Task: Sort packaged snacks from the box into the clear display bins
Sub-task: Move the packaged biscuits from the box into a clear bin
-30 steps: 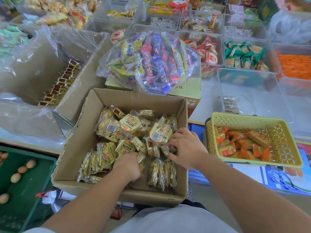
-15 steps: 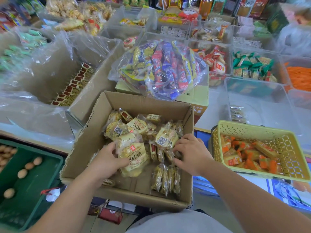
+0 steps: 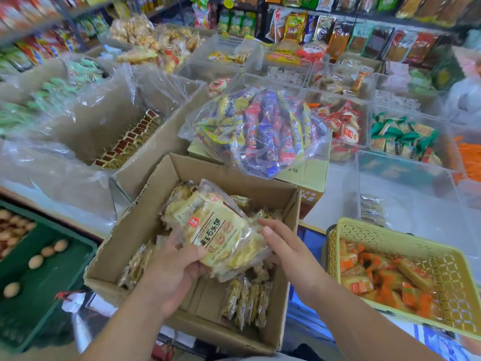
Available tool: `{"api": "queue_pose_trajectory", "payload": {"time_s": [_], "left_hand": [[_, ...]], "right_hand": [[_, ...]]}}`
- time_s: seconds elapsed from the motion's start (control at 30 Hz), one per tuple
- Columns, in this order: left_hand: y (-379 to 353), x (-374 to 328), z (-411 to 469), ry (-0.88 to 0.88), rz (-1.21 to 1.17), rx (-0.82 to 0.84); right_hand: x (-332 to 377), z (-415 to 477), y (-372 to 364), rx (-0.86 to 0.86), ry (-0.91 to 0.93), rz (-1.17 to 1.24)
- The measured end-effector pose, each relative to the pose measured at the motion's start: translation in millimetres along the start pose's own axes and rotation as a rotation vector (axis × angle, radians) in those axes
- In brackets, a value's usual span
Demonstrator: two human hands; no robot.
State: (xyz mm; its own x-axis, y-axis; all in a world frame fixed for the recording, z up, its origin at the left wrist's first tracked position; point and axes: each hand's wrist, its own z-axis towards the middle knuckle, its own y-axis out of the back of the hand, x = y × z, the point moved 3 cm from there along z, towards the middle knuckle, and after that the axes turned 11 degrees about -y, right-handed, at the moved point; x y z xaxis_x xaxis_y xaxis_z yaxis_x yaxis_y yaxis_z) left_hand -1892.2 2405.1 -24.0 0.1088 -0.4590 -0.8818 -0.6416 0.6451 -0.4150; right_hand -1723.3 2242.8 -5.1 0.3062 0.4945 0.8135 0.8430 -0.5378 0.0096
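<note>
An open cardboard box (image 3: 135, 230) stands in front of me with several clear packs of yellow biscuits (image 3: 244, 300) lying on its bottom. My left hand (image 3: 174, 269) grips a bundle of yellow biscuit packs (image 3: 216, 230) from below and holds it lifted above the box. My right hand (image 3: 283, 246) has its fingers straight against the bundle's right side. A clear display bin (image 3: 406, 178) stands to the right behind the box, with a few small packs at its left wall.
A yellow basket (image 3: 385, 235) of orange snacks stands right of the box. A plastic bag of colourful wrapped snacks (image 3: 260, 131) lies on a carton behind it. A lined carton (image 3: 99, 126) stands to the left, a green crate (image 3: 52, 282) with eggs lower left, more bins and shelves behind.
My left hand has raised the bundle of yellow packs out of the box. My right hand left the packs in the box and came up against the bundle. The view tilted upward.
</note>
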Motion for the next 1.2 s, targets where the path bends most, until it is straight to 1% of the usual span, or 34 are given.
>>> {"api": "queue_pose_trajectory", "payload": {"time_s": [0.07,0.13,0.27,0.43,0.57,0.67,0.77,0.83,0.93,1.07,1.13,1.2], "left_hand": [[-22,8,-3,-0.005,0.006,-0.016],[-49,18,-4,0.007,0.011,-0.029],[-98,36,-3,0.034,0.036,-0.054],[-155,50,6,0.067,0.051,-0.025],[-199,63,15,0.114,-0.053,0.030],[-233,72,20,0.125,-0.150,0.051],[-263,81,27,0.090,-0.214,0.013],[-282,83,33,0.052,-0.247,0.021],[-305,84,43,0.015,-0.254,0.048],[-324,94,58,0.041,-0.235,-0.055],[-328,102,66,0.074,-0.211,-0.114],[-332,108,75,0.080,-0.170,-0.161]], "right_hand": [[-2,-3,9,0.122,-0.043,0.166],[-2,-4,21,0.195,-0.064,0.271],[-5,-1,56,0.160,-0.014,0.271],[-7,-4,112,0.152,0.058,0.317],[-4,-7,159,0.131,0.127,0.292],[-4,-10,191,0.168,0.142,0.278],[-7,-12,215,0.205,0.142,0.273],[-10,-9,232,0.208,0.152,0.281],[-13,-5,256,0.190,0.157,0.261],[-13,0,280,0.137,0.182,0.176],[-16,4,292,0.032,0.183,0.138],[-19,7,302,-0.167,0.179,0.031]]}}
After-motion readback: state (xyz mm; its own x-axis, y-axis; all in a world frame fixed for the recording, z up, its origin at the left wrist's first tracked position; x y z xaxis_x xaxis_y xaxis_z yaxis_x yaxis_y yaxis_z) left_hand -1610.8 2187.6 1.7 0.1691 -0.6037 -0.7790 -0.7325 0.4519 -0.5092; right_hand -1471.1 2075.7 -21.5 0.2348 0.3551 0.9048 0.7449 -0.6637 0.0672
